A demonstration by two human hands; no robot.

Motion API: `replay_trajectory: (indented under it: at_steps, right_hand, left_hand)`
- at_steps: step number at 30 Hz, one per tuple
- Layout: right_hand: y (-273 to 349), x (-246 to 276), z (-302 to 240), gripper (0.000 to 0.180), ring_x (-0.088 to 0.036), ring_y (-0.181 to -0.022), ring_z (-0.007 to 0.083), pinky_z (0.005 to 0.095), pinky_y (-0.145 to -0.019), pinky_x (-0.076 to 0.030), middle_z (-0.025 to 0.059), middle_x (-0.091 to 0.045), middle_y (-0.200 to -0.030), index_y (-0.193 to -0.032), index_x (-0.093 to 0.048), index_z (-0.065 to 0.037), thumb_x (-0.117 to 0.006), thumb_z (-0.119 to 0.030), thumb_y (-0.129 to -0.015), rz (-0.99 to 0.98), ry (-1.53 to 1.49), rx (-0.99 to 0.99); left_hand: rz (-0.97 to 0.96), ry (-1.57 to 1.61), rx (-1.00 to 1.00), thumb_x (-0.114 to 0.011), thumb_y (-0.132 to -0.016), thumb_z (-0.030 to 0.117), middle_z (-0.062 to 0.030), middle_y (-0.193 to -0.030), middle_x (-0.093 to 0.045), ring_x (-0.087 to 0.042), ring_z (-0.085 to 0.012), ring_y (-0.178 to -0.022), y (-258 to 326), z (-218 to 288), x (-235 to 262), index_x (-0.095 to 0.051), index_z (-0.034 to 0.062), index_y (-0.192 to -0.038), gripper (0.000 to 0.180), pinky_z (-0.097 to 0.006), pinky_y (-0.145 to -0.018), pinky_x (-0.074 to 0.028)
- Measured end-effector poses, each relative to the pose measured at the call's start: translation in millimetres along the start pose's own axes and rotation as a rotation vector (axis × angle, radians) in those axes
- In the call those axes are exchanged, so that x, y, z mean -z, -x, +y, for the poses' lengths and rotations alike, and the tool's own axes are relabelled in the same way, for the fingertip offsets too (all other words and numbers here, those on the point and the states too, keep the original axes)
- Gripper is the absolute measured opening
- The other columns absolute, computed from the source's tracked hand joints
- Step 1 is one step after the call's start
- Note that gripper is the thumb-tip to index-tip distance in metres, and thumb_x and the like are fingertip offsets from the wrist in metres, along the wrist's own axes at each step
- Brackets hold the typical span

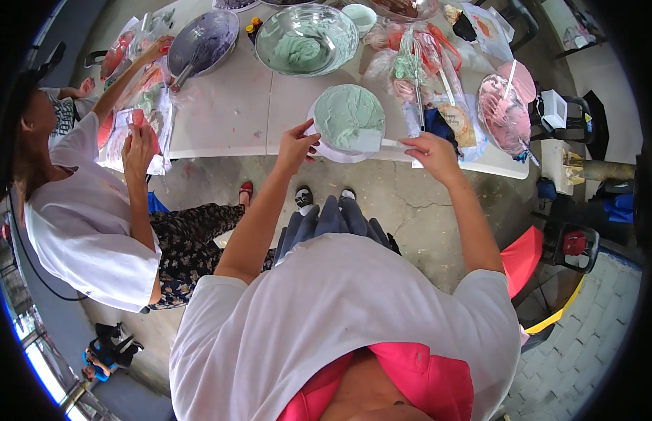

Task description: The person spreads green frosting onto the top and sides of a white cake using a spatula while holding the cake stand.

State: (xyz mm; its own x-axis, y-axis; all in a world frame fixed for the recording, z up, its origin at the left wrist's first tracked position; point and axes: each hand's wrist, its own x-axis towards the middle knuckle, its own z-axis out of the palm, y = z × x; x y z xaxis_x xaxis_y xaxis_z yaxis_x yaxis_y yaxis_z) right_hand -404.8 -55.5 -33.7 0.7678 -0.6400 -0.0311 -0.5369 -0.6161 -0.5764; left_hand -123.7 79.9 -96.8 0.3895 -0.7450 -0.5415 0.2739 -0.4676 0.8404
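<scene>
A round cake (348, 111) covered in pale green frosting sits on a white round board (327, 150) at the table's near edge. My left hand (298, 145) grips the left rim of that board between thumb and fingers. In my right hand (432, 156) is the handle of a spatula (368, 141). Its pale, flat blade lies against the near right part of the frosting, which looks uneven with ridges. Just beyond the cake stands a large metal bowl (270, 57) with more green frosting inside.
Left of it, a bowl (231, 35) of purple frosting holds a whisk (185, 72). Frosting-smeared bags (382, 67) and a green-coated whisk (408, 63) lie to the right, near a bowl of pink frosting (505, 116). At my left, another person (94, 224) works at the white table (231, 119).
</scene>
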Motion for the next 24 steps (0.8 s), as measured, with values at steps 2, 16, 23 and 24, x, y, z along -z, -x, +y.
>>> replay_trajectory:
  at_steps: [2,16,23,24]
  right_hand:
    - [-7.3,3.8,-3.3,0.024,-0.055,-0.066,0.0234,0.0336,-0.059,-0.042,0.0058,-0.054,-0.072,-0.097,-0.065,-0.019,-0.064,-0.020,-0.073,0.050,0.035,-0.013]
    - [-29.7,-46.9,-33.8,0.020,-0.057,-0.065,0.0256,0.0363,-0.058,-0.045,0.0073,-0.054,-0.072,-0.096,-0.066,-0.020,-0.060,-0.025,-0.077,0.180,0.078,0.001]
    - [-14.6,-40.0,-44.9,0.018,-0.056,-0.061,0.0244,0.0353,-0.054,-0.044,0.0062,-0.052,-0.068,-0.093,-0.066,-0.021,-0.061,-0.023,-0.076,0.164,0.185,-0.017]
    - [-11.6,-40.2,-45.6,0.018,-0.056,-0.061,0.0244,0.0353,-0.054,-0.044,0.0062,-0.052,-0.068,-0.093,-0.066,-0.021,-0.061,-0.023,-0.076,0.166,0.185,-0.020]
  left_hand:
    - [-0.004,-0.001,-0.013,-0.063,-0.075,0.010,-0.0036,-0.072,-0.059,-0.053,-0.0108,-0.055,-0.8,-1.3,0.8,-0.048,0.0100,-0.122,0.049,-0.026,-0.043,-0.047]
    - [-0.014,0.033,0.019,-0.065,-0.074,0.012,-0.0053,-0.073,-0.060,-0.054,-0.0119,-0.056,-5.1,-6.4,1.7,-0.046,0.0074,-0.124,0.053,-0.026,-0.042,-0.048]
    - [-0.041,0.022,0.000,-0.065,-0.075,0.012,-0.0056,-0.074,-0.060,-0.053,-0.0120,-0.057,-2.6,-2.3,1.6,-0.046,0.0074,-0.124,0.053,-0.026,-0.042,-0.048]
    - [-0.046,0.027,0.003,-0.065,-0.075,0.012,-0.0054,-0.074,-0.060,-0.053,-0.0119,-0.057,-2.7,-2.3,1.8,-0.046,0.0077,-0.124,0.053,-0.026,-0.042,-0.048]
